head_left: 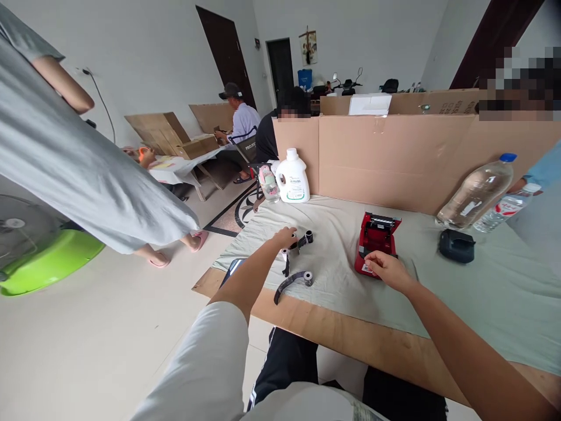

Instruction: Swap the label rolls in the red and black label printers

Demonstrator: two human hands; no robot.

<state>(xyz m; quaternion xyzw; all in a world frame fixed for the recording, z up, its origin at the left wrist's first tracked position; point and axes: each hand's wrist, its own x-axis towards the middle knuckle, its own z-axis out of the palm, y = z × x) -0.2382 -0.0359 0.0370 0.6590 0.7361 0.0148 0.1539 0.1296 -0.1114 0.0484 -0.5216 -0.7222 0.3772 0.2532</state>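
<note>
My left hand (286,237) reaches across the cloth. Its bent fingers close at a small dark-printed paper roll (294,238), partly hidden by them. Around it lie another roll (309,236) and a short dark strip (286,266). Closer to me is a roll (308,279) with a curved, unwound dark tail (287,284). My right hand (388,270) is at the front of a small red printer (363,241), fingers stretched out and slightly apart, with nothing visible in them. The printer's lid (383,223) stands raised, showing a red hollow inside. Whether the fingertips press on it is hard to tell.
A white jug (293,178) and a clear bottle (269,186) stand at the far left table edge. Cardboard (385,158) walls off the back. Two bottles, one large (477,193), lean at right beside a black case (456,245). A person (87,140) stands at left.
</note>
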